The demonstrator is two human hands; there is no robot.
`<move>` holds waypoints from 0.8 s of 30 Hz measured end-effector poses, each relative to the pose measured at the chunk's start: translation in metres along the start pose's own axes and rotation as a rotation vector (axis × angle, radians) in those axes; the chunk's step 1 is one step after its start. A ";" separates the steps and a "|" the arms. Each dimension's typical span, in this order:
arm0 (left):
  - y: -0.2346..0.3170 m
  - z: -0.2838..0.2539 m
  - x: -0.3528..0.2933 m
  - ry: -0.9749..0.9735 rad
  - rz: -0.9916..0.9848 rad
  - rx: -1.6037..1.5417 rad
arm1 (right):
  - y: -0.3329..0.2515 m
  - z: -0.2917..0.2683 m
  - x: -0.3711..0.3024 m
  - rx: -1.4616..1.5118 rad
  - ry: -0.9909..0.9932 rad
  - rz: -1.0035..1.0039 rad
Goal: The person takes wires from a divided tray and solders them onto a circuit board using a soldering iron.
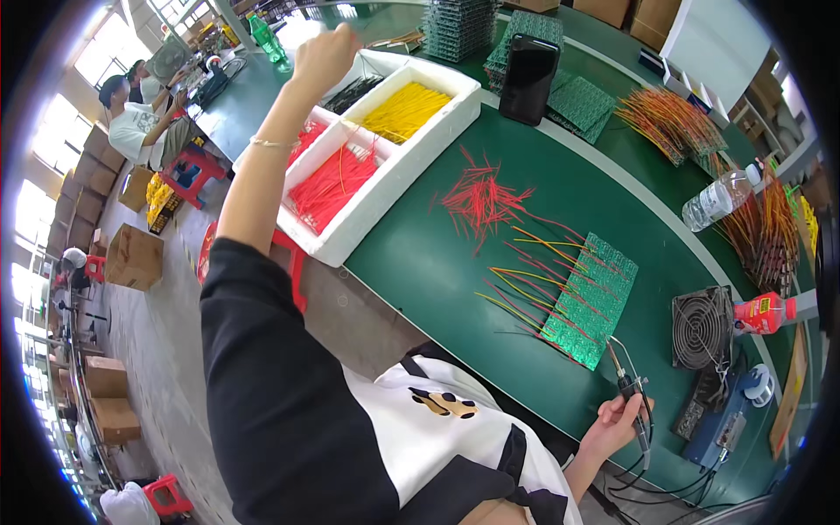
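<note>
My left hand [325, 59] is raised over the far end of a white foam box [407, 162], its fingers closed; whatever they may hold is too small to make out. Beneath it, one compartment has black wires [354, 93]; the others hold yellow wires [405, 111] and red wires [334, 182]. My right hand [615, 423] grips a soldering iron [632, 385] with a thin solder-feed tube. Its tip is by the near corner of a green circuit board panel [598, 302], from whose left side red and yellow wires stick out. A loose pile of red wires [481, 199] lies beyond the panel.
Along the green table's far side stand a black phone [528, 79], stacked circuit boards [459, 28], bundles of wired boards [672, 122] and a clear bottle [722, 198]. At right are a small fan [702, 326], a red bottle [764, 312] and a blue soldering unit [719, 429]. People sit at far left.
</note>
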State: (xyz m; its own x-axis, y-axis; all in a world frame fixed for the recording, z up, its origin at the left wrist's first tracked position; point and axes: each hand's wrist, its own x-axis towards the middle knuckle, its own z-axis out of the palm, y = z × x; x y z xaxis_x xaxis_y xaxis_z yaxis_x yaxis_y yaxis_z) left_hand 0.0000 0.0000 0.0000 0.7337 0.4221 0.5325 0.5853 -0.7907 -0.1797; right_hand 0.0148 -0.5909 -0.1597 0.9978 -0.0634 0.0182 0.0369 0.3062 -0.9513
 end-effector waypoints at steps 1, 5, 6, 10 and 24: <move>-0.003 0.019 0.002 0.012 -0.051 0.023 | 0.001 -0.002 0.003 -0.006 0.008 -0.008; 0.020 0.062 -0.010 -0.010 0.007 -0.099 | 0.003 0.002 -0.006 -0.041 0.037 -0.040; 0.042 0.063 -0.012 -0.196 0.040 -0.186 | 0.002 0.004 -0.002 -0.043 0.064 -0.057; 0.068 0.082 -0.022 -0.411 0.119 -0.293 | -0.001 0.010 -0.003 -0.068 0.076 -0.045; 0.050 0.101 -0.017 -0.258 -0.235 -0.801 | -0.001 0.012 -0.002 -0.110 0.096 -0.053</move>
State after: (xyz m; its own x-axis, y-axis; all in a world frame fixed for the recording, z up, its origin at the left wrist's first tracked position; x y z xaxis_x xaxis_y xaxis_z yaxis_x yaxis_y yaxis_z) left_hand 0.0517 -0.0012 -0.1017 0.7363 0.6240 0.2616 0.3834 -0.7034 0.5986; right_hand 0.0133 -0.5801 -0.1552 0.9846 -0.1690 0.0452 0.0782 0.1939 -0.9779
